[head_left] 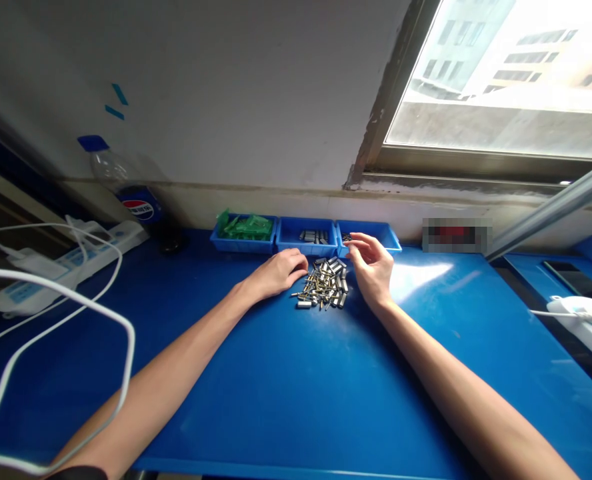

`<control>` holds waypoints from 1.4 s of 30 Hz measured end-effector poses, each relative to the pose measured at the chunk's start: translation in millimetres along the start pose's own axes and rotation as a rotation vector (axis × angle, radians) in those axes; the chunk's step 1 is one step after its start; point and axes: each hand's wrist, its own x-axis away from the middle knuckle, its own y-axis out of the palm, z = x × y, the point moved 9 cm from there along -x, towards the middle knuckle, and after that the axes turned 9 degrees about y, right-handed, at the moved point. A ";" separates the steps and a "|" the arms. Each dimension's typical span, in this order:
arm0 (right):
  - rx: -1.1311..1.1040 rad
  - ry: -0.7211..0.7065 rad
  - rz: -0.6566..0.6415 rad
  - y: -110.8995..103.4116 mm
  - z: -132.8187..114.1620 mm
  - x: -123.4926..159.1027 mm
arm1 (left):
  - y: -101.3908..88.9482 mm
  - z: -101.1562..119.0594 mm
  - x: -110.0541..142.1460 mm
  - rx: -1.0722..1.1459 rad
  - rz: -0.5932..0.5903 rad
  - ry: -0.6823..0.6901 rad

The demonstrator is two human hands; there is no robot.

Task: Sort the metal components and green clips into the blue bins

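Observation:
A mixed pile of small metal parts [326, 283], silver cylinders and thin brass-coloured pins, lies in the middle of the blue table. My left hand [281, 273] rests palm down at the pile's left side, its fingers curled together; what is under them is hidden. At the near edge of the right blue bin [383, 237], my right hand [373, 270] is raised with thumb and forefinger brought together. Anything in that pinch is too small to make out. Dark metal pieces [346, 237] show in this bin. In the middle bin [289, 230] lie several silver cylinders [315, 237].
Green plastic packets [246, 227] fill the left bin [221, 243]. A cola bottle [143, 207] stands back left by a white power strip [31, 287]. A loose white cable [129, 347] loops over my left forearm. Another power strip [589, 320] is at the right.

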 end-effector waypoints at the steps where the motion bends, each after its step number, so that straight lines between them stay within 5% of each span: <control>1: -0.002 0.000 -0.013 1.7 1.3 1.0 | -1.1 -0.3 0.0 0.010 0.016 -0.015; 11: 0.033 0.050 -0.356 33.4 -7.5 13.8 | -15.7 -0.4 3.9 0.358 0.438 -0.091; 16: -0.081 0.196 -0.466 45.2 -1.8 18.1 | -20.7 2.1 4.5 0.418 0.518 -0.105; 22: -0.175 0.250 -0.436 43.0 -2.1 13.0 | -17.1 6.4 1.3 0.249 0.437 -0.078; 27: -0.153 0.103 -0.097 10.1 -9.9 -2.4 | -1.6 10.2 -2.0 0.017 0.189 0.033; 31: -0.074 0.062 -0.013 -0.5 -9.0 -5.3 | 4.7 6.3 -0.5 -0.109 0.072 0.036; 37: -0.029 0.020 0.049 -6.9 -18.9 1.2 | 2.2 1.7 0.7 -0.162 0.026 -0.047; 42: -0.048 0.065 -0.101 9.0 -15.4 6.8 | -9.7 -2.1 3.3 0.049 0.195 -0.078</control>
